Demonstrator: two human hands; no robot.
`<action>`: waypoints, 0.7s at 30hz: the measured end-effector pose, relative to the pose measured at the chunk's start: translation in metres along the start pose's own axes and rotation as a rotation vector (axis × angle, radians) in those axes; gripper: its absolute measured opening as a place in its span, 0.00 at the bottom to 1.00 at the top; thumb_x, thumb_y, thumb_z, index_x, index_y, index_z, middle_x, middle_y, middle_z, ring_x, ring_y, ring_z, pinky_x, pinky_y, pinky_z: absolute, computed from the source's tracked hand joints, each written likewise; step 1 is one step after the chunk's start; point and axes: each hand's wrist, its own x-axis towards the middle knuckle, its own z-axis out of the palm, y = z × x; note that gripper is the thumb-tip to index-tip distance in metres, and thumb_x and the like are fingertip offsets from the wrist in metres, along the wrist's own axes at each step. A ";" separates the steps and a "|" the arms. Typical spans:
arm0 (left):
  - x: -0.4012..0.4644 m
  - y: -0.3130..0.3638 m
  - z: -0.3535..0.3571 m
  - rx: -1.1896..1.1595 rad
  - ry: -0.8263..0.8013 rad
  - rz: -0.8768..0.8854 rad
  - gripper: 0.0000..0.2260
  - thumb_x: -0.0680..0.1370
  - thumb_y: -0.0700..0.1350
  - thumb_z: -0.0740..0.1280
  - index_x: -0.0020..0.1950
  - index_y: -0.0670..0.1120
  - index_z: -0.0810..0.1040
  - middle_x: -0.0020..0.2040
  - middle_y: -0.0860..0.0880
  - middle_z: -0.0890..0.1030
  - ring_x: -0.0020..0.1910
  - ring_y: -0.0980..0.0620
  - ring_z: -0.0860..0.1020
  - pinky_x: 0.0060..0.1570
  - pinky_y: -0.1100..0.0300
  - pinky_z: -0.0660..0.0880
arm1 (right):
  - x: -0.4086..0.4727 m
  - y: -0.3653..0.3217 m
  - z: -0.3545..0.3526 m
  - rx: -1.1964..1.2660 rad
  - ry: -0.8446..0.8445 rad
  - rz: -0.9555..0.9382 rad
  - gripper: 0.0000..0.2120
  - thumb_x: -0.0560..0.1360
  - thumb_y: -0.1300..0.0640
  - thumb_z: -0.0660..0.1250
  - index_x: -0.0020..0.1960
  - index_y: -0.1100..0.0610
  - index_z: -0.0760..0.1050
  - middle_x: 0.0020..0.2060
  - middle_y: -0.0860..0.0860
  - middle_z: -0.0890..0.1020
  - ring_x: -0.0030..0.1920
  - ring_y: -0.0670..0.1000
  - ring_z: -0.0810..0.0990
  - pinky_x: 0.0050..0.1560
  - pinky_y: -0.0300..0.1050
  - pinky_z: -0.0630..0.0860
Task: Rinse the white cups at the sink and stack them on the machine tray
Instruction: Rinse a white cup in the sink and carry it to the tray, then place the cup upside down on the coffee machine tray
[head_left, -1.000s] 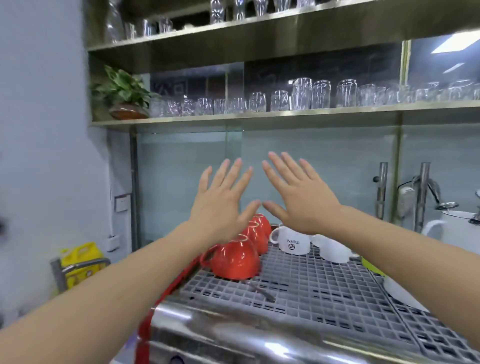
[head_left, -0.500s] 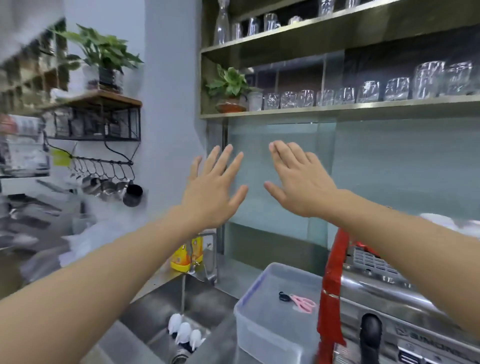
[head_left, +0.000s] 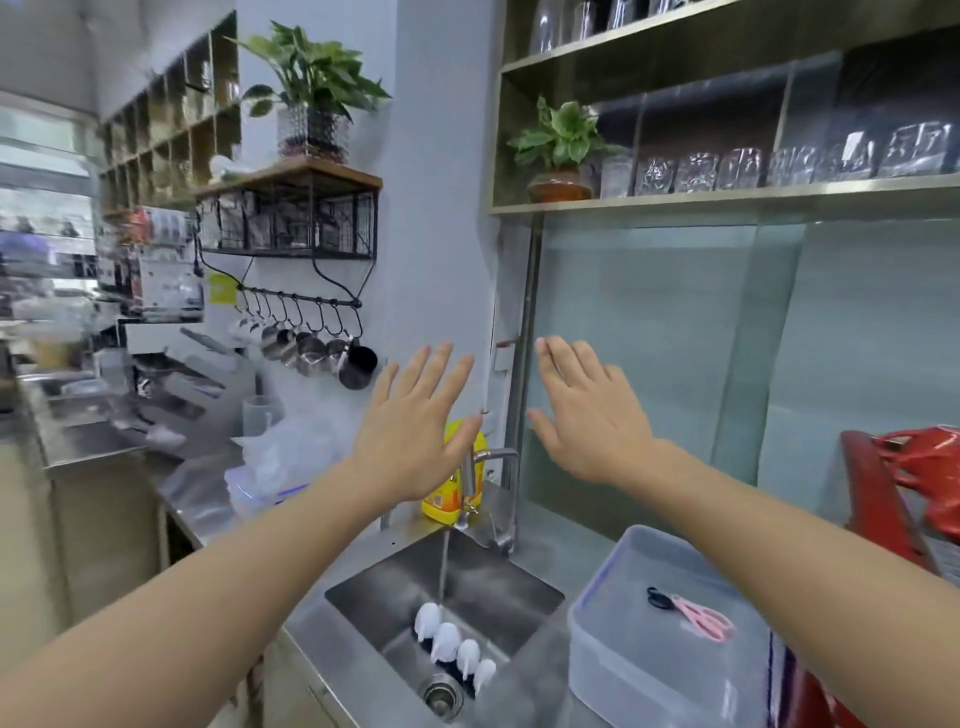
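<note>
Several white cups (head_left: 453, 643) lie in a row at the bottom of the steel sink (head_left: 524, 587), close to the drain (head_left: 442, 693). Water runs down from the faucet (head_left: 485, 480) onto the cup at the row's far end. My left hand (head_left: 415, 431) and my right hand (head_left: 587, 415) are both raised flat in front of me, well above the sink, fingers spread and holding nothing. At the far right edge sits the red machine (head_left: 878, 499) with red cups (head_left: 924, 462) on top; its tray is mostly out of frame.
A clear lidded plastic box (head_left: 623, 654) with pink scissors (head_left: 698, 616) on its lid stands right of the sink. A yellow soap bottle (head_left: 447, 499) stands behind the faucet. Metal jugs hang on a hook rail (head_left: 301, 301) at left. Shelves of glasses (head_left: 737, 169) run above.
The view has swung left and down, from the machine tray with its cups to the sink. Both hands stay raised and spread. Water now falls from the faucet.
</note>
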 end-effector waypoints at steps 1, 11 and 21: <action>0.000 -0.002 0.006 -0.006 -0.006 0.002 0.33 0.79 0.64 0.45 0.81 0.52 0.53 0.82 0.48 0.55 0.81 0.46 0.53 0.78 0.43 0.53 | 0.001 -0.004 0.007 0.014 -0.005 0.001 0.35 0.80 0.43 0.53 0.79 0.61 0.45 0.79 0.54 0.52 0.77 0.57 0.53 0.68 0.54 0.65; 0.018 -0.030 0.111 -0.080 -0.120 0.036 0.33 0.78 0.63 0.43 0.82 0.53 0.52 0.82 0.49 0.53 0.81 0.46 0.52 0.77 0.45 0.54 | 0.028 -0.031 0.131 0.131 -0.050 0.066 0.35 0.80 0.45 0.55 0.79 0.60 0.47 0.80 0.54 0.50 0.79 0.56 0.51 0.74 0.57 0.60; 0.041 -0.054 0.253 -0.227 -0.275 0.169 0.30 0.80 0.60 0.49 0.81 0.51 0.58 0.81 0.49 0.58 0.80 0.46 0.57 0.76 0.46 0.59 | 0.035 -0.033 0.283 0.164 -0.169 0.167 0.35 0.70 0.45 0.69 0.72 0.62 0.69 0.71 0.58 0.72 0.69 0.59 0.74 0.63 0.58 0.76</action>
